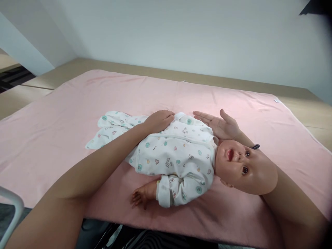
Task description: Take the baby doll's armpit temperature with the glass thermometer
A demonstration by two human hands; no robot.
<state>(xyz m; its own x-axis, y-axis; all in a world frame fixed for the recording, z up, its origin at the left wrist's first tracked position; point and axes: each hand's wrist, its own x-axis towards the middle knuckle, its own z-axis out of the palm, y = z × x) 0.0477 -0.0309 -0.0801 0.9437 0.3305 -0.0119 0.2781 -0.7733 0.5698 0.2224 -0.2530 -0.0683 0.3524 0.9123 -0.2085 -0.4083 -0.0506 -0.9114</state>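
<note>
A baby doll [243, 167] lies on its back on a pink blanket [124, 90], its head to the right and its face up. It wears a white printed sleepsuit [178, 159]. My left hand [160, 121] rests on the far side of the suit near the doll's hip, fingers bent together over the cloth; whether it grips fabric is hidden. Beyond the doll's shoulder and neck, my right hand [220, 124] lies palm up with its fingers stretched out, holding nothing. My right forearm passes beneath or behind the doll's head. One doll hand [144, 195] pokes from the near sleeve.
The blanket covers a wooden table [298, 93] set against a pale wall. A white curved bar [15, 204] stands at the lower left. Dark striped fabric [155, 240] shows below the near edge. A dark shape is at the top right.
</note>
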